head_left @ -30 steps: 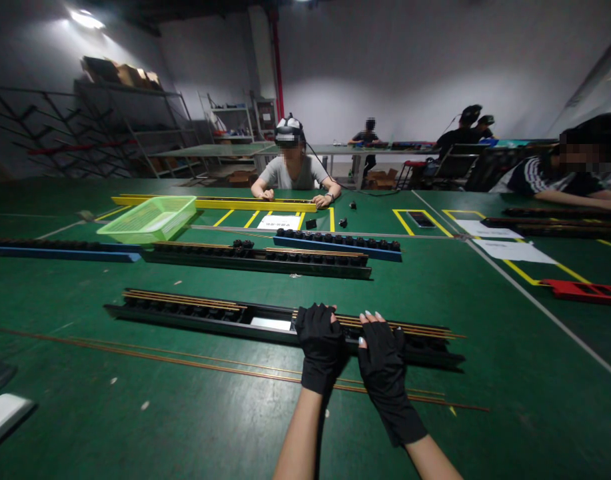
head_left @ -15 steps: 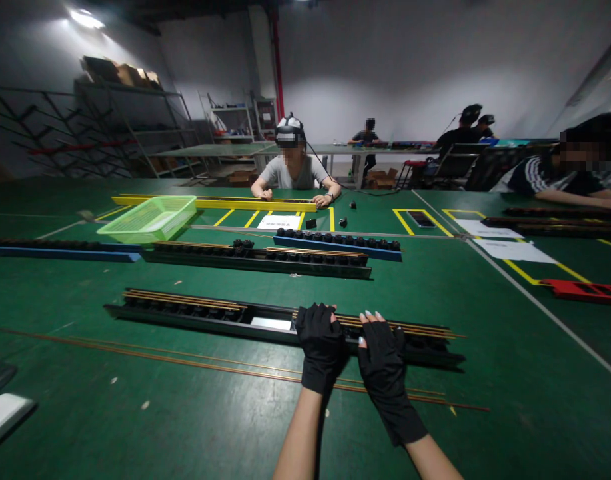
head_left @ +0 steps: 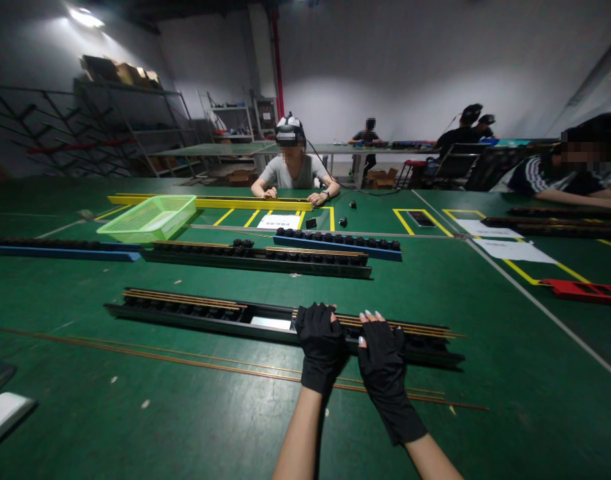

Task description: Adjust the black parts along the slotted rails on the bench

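A long black rail (head_left: 205,315) lies across the green table in front of me, with thin copper strips (head_left: 415,328) along its top. Both my hands wear black fingerless gloves and rest side by side on the rail's right half. My left hand (head_left: 321,347) has its fingers bent over the rail and the strips. My right hand (head_left: 382,360) lies flat on the rail, its fingers stretched out together and its light nails showing. More copper strips (head_left: 185,360) lie loose on the table between the rail and me.
Two more black rails (head_left: 255,259) and blue rails (head_left: 338,243) lie farther back, beside a green basket (head_left: 150,219). A person opposite handles a yellow rail (head_left: 210,202). Another person sits at the right, with a red rail (head_left: 585,291) nearby. A white object (head_left: 5,413) sits at my left.
My hands have not moved. The person opposite has shifted a hand slightly on the yellow rail.
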Available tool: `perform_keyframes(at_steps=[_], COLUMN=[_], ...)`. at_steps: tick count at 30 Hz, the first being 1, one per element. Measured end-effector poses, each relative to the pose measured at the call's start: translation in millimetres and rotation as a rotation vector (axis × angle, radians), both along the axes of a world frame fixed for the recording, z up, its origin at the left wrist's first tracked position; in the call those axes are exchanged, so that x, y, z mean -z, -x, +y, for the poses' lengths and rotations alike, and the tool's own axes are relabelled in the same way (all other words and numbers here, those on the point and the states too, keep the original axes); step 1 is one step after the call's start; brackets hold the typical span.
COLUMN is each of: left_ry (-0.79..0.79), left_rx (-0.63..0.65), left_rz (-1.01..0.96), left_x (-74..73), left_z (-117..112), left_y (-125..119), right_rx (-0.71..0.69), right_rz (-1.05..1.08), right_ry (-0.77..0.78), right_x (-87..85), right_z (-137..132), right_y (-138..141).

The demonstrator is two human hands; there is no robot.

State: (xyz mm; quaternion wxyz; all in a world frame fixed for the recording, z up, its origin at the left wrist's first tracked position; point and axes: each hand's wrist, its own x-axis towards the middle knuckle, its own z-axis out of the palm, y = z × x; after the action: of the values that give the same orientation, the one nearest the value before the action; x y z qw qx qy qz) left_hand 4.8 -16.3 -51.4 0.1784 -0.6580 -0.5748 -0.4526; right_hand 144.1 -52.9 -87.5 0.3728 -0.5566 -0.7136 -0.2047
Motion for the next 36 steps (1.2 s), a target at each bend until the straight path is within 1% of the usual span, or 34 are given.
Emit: perform_keyframes(at_steps=[7, 13, 20, 26, 31, 36], left_ry=[0.01, 0.024, 0.024, 0.024, -0.008, 0.04], left_rx=[-0.003, 0.001, 0.006, 0.012, -0.002, -0.003], left_rz=[0.011, -0.004, 0.025, -0.005, -0.009, -0.016], left_x=[3.1, 4.9, 8.9, 7.2, 6.0, 5.2], left_z=[0.4, 0.4, 1.3, 1.8, 1.7, 0.7], left_y=[-0.1, 0.2, 0.7, 0.3, -0.1, 0.0], right_rx=[0.006, 0.013, 0.013, 0.0, 0.004, 0.002], right_rz=[0.044, 0.026, 0.006, -0.007, 0.018, 0.003], right_ry=[0.0, -0.006, 0.002, -0.001, 0.005, -0.012], right_x=[-3.1, -3.6, -2.3, -3.5, -3.2, -2.8], right_z=[-0.3, -0.6, -0.3, -0.1, -0.1, 0.2], right_y=[2.8, 3.0, 1.1, 0.3, 1.2, 1.0])
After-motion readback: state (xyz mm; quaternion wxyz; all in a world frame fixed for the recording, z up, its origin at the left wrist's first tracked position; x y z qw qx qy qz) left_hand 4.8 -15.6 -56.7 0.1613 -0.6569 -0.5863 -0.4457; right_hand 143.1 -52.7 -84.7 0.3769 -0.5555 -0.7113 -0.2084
